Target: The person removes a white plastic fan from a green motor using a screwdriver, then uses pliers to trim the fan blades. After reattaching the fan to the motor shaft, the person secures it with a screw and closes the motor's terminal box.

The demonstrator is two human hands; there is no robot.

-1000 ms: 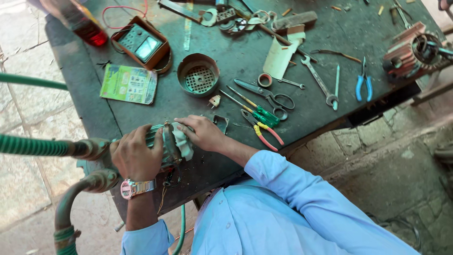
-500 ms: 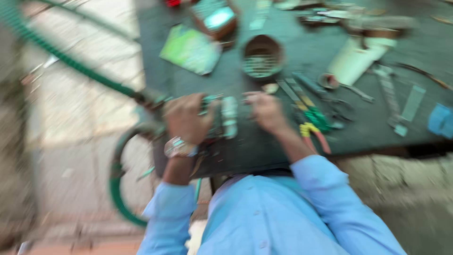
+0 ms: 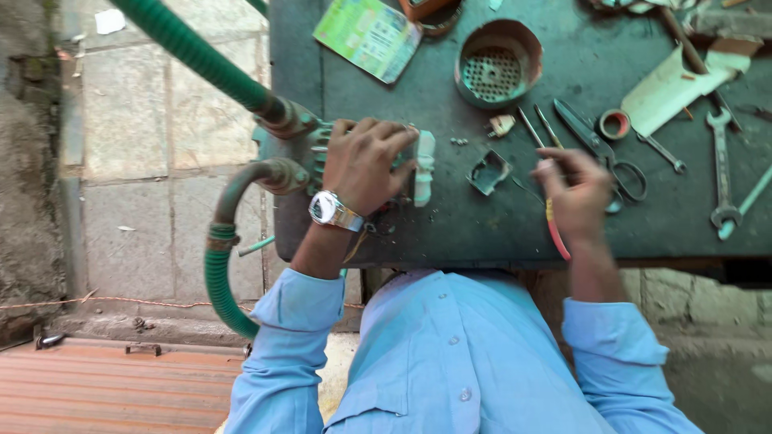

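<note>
My left hand (image 3: 366,165) wrapped tight on the green pump (image 3: 322,149) at the table (image 3: 450,225) edge, my right hand (image 3: 575,193) fingers closed on red-handled pliers (image 3: 556,233), scissors (image 3: 603,149) just beside

There is bare table (image 3: 450,217) between the two hands, but scissors (image 3: 599,149) and a wrench (image 3: 721,173) crowd the right side.

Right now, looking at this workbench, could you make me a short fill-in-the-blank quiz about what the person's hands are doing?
1. The left hand rests on a green pump joined to a green ____.
2. The wristwatch sits on the ____ wrist.
3. The right hand holds a tool with a ____ handle.
4. The scissors lie just beyond the ____ hand.

Missing words: hose; left; red; right
</note>
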